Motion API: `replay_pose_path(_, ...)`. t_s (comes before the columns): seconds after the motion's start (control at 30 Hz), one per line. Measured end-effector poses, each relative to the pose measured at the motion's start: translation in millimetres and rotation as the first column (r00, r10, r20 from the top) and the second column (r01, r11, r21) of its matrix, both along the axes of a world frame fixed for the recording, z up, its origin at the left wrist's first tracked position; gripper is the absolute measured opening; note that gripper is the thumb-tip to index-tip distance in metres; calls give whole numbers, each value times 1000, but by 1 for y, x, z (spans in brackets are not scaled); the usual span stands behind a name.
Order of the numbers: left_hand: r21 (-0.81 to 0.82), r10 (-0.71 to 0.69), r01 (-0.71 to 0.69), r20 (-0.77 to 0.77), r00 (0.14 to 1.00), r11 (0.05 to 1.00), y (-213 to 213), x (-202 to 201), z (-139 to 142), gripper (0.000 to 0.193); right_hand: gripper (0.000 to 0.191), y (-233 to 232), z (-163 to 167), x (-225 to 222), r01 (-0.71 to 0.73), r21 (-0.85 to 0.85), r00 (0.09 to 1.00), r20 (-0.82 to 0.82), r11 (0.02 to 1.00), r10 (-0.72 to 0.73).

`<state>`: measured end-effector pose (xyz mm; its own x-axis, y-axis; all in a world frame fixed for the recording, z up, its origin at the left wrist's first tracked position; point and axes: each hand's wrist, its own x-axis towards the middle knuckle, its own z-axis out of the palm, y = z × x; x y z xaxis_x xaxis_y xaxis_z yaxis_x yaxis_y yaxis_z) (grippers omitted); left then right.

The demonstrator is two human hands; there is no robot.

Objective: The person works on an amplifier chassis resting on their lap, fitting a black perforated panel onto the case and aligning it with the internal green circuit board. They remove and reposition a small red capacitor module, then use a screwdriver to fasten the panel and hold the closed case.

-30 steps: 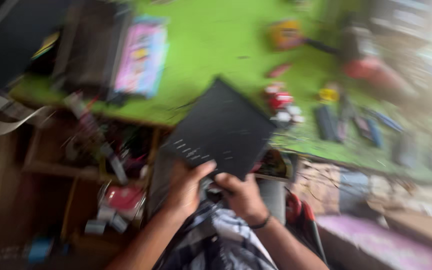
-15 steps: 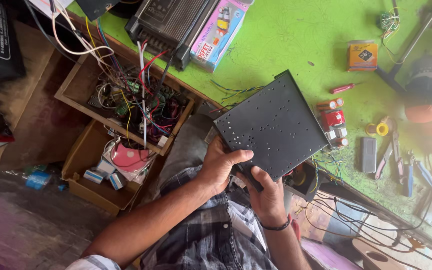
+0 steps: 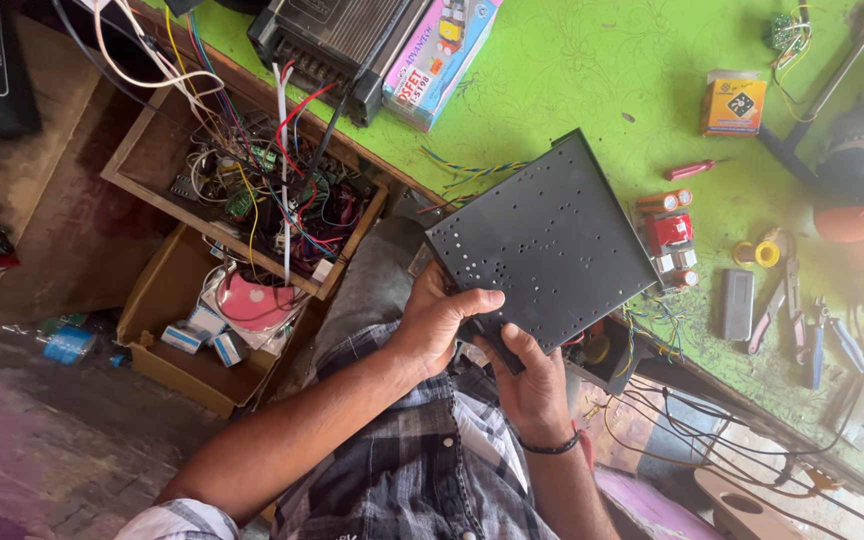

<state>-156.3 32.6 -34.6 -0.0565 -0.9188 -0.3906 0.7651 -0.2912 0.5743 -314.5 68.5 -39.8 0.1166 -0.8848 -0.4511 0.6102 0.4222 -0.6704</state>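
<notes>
- The black metal cover (image 3: pixel 544 243) has barely shifted since the earlier frame.
- Left hand (image 3: pixel 439 320) and right hand (image 3: pixel 530 385) grip its near corner; it slants away over the green tabletop (image 3: pixel 592 70).

Black metal cover panel (image 3: pixel 542 245): flat, roughly square sheet, matte dark finish, peppered with small drilled holes in scattered rows. One edge folded up into a narrow lip along its far side. Held tilted, one corner pointing away, the lower corner nearest the body. It sits over the near edge of the green tabletop (image 3: pixel 592 70), partly overhanging it, raised off the surface.
</notes>
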Motion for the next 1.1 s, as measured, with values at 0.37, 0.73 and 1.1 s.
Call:
replay_pose_path(0.37, 75, -49, 50, -13, 999, 996, -3, 3, -3, 39, 69, 10, 31, 3, -13, -69, 994, 108, 998, 20)
replay_pose_path(0.73, 46, -28, 30, -40, 999, 998, -3, 4, -4, 41, 34, 45, 9, -31, -116, -79, 992, 42, 990, 119)
replay_pose_path(1.1, 33, -13, 14, -27, 1000, 999, -1, 2, -4, 35, 41, 35, 9, -30, -134, -95, 990, -54, 986, 129)
